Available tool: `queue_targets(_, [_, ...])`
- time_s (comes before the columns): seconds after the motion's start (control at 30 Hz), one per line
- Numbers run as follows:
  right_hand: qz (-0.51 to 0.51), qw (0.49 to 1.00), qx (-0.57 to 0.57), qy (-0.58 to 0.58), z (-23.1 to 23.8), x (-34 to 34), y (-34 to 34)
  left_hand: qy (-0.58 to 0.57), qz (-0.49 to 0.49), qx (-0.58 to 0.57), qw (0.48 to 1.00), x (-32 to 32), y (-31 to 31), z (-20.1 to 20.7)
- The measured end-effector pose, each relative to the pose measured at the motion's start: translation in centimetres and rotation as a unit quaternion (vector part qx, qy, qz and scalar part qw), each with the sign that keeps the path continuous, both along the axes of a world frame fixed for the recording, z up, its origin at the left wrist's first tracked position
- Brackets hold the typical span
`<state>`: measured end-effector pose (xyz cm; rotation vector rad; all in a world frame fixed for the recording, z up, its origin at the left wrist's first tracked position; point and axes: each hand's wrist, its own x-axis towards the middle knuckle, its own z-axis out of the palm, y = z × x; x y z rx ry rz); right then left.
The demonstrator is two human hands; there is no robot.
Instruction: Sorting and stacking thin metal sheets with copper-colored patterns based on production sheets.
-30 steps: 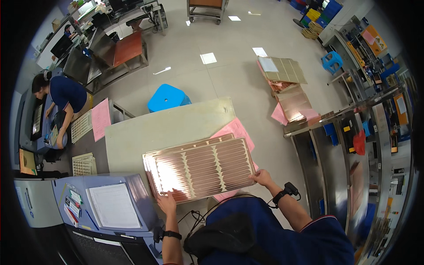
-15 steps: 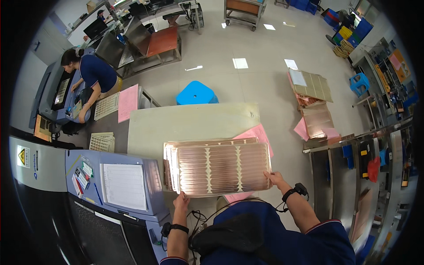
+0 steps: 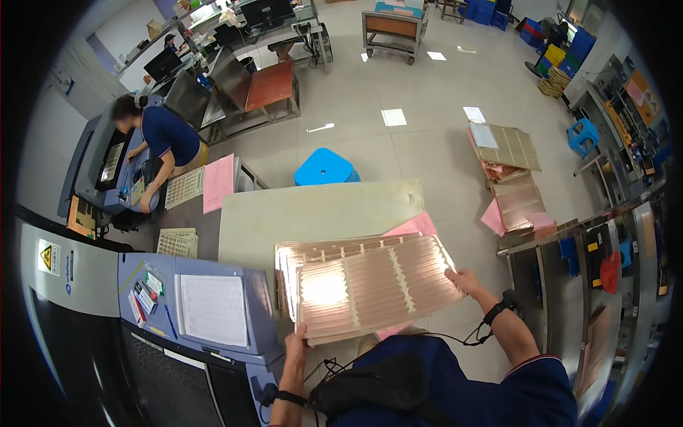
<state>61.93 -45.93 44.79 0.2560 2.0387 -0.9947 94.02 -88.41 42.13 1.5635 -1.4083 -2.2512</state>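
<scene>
A copper-coloured circuit panel with ribbed bands and pale gaps hangs between my hands over the near edge of the pale tabletop. At its near left corner my left hand is closed on the edge. My right hand grips the right edge, its thumb lying on top. The panel is turned askew, its right side farther from me. Similar panels lie stacked behind and partly under it. Pink paper sticks out past the stack's far right corner.
At my left stands a blue-grey machine cabinet bearing a written sheet and pens. A blue stool is beyond the table. To the right are more stacked panels and metal shelving. A co-worker bends over equipment at far left.
The held panel has shifted right relative to the stack and turned, its right side swinging away from me. Both hands have moved with it. The view has shifted slightly.
</scene>
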Motion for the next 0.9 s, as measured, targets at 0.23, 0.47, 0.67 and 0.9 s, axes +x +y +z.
queue_targets(0.23, [-0.076,0.994,-0.056,-0.054,4.0,-3.4,-0.7,-0.044,0.018,0.077,0.996,-5.8,-3.3,10.6])
queue_targets(0.47, [-0.093,0.973,0.015,-0.211,8.0,-1.3,0.9,-0.146,-0.026,0.107,0.983,-2.6,-2.1,15.6])
queue_targets(0.67, [-0.087,0.951,-0.048,-0.292,4.7,-2.5,1.2,-0.179,-0.038,0.134,0.974,-3.3,-2.4,13.3])
queue_targets(0.9, [-0.113,0.939,-0.085,-0.313,9.0,-3.3,-0.6,-0.118,-0.088,0.163,0.976,-5.3,-3.9,14.3])
